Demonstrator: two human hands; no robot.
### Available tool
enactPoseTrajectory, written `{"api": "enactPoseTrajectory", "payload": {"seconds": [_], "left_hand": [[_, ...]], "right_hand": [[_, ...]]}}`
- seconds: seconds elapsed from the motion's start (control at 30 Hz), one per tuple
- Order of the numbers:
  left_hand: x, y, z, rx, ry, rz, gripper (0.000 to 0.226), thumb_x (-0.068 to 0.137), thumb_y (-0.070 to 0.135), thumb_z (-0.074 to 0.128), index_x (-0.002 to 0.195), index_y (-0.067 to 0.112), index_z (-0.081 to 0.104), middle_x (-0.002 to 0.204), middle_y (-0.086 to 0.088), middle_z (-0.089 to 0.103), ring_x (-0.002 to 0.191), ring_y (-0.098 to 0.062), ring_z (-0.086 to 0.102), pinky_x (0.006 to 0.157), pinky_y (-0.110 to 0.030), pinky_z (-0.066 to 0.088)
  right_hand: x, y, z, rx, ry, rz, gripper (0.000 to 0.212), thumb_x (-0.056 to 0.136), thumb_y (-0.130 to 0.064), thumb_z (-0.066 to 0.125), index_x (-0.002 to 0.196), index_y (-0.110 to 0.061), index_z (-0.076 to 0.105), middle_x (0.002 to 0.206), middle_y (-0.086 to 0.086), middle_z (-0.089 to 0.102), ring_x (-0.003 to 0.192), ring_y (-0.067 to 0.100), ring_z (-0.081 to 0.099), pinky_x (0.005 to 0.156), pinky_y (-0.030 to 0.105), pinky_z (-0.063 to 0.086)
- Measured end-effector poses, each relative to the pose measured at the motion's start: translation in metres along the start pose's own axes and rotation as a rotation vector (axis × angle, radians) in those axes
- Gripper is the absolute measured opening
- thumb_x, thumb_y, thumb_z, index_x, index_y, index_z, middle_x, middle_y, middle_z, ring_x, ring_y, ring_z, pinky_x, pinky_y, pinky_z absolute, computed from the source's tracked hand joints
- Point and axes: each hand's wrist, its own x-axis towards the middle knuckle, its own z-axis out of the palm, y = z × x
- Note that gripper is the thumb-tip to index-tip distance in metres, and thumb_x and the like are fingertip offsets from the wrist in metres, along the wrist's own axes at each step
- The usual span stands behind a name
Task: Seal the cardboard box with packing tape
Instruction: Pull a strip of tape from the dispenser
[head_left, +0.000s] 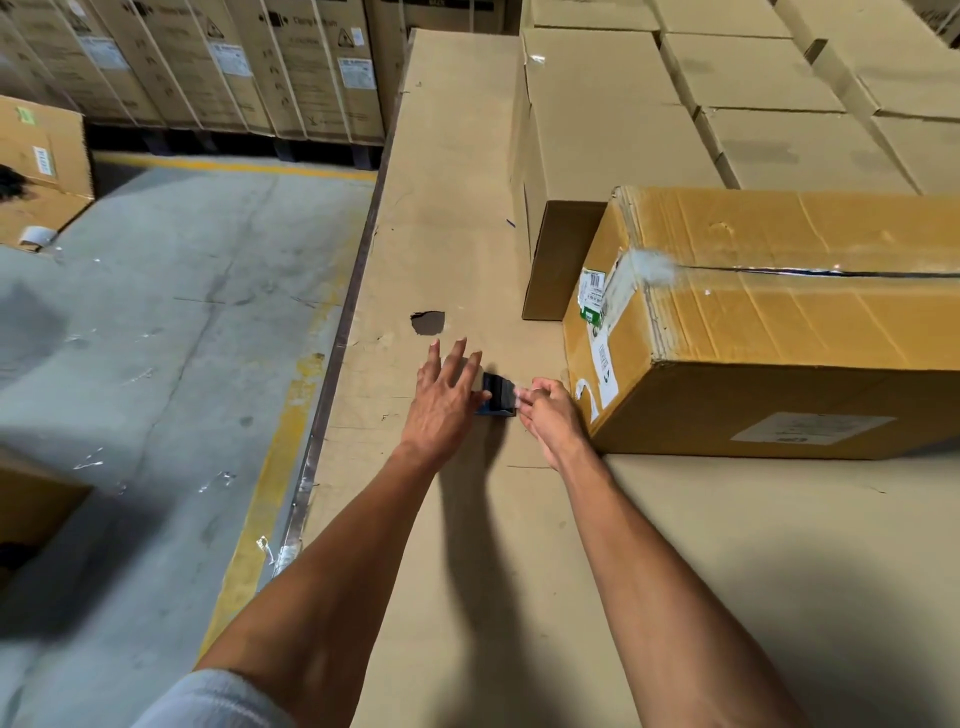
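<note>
**Q:** What are your hands doing just now?

**Me:** Both are at the tape dispenser (496, 397), a small dark thing lying on the cardboard-covered work surface (447, 208), near me and just left of the box. My left hand (447, 395) lies over its left side with the fingers spread and loose, not clamped yet. My right hand (545, 410) has its fingertips pinching at the dispenser's right end, I think at the loose tape end, though it is too small to be sure.

**Q:** So which step is this?

**Me:** Fetching and readying the tape, I judge. Nothing fresh is laid on the box so far.

**Q:** Where does the box sit, and how does it lie?

**Me:** The cardboard box (779, 332) rests on the same surface, to my right, its near-left corner just beside my right hand. Its long axis runs left to right and out of view; the labelled end faces left, toward the dispenser. The top seam (810, 273) runs along that axis, still showing a dark gap.

**Q:** What does the next move need?

**Me:** A firm grip on the dispenser, the tape end freed, then a lift to the box's left end, so the strip can follow that seam rightward.
</note>
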Motion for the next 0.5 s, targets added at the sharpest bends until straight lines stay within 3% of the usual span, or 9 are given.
{"api": "enactPoseTrajectory", "payload": {"seconds": [0.13, 0.3, 0.5], "left_hand": [[0.014, -0.007, 0.000, 0.033, -0.014, 0.009, 0.070, 0.117, 0.044, 0.042, 0.175, 0.021, 0.012, 0.184, -0.004, -0.007, 0.168, -0.035, -0.016, 0.137, -0.057, 0.011], [0.013, -0.007, -0.002, 0.123, -0.030, 0.019, 0.066, 0.119, 0.041, 0.032, 0.175, 0.024, 0.002, 0.182, -0.002, -0.020, 0.167, -0.028, -0.024, 0.137, -0.057, -0.002], [-0.016, 0.015, -0.013, 0.142, 0.013, -0.019, 0.062, 0.119, 0.033, 0.024, 0.175, 0.019, 0.002, 0.183, -0.002, -0.016, 0.168, -0.024, -0.018, 0.138, -0.052, -0.004]], "right_hand": [[0.013, -0.008, 0.005, -0.055, 0.019, -0.020, 0.037, 0.111, -0.010, 0.050, 0.147, -0.005, 0.050, 0.144, 0.022, 0.063, 0.133, 0.035, 0.064, 0.119, 0.047, 0.050], [0.007, -0.010, 0.005, 0.017, 0.008, -0.018, 0.038, 0.111, -0.005, 0.046, 0.149, 0.001, 0.047, 0.146, 0.024, 0.062, 0.138, 0.033, 0.062, 0.121, 0.040, 0.047], [-0.019, -0.018, -0.004, -0.079, 0.053, -0.104, 0.034, 0.110, -0.009, 0.049, 0.141, -0.001, 0.060, 0.144, 0.018, 0.067, 0.136, 0.031, 0.064, 0.122, 0.044, 0.046]]}}
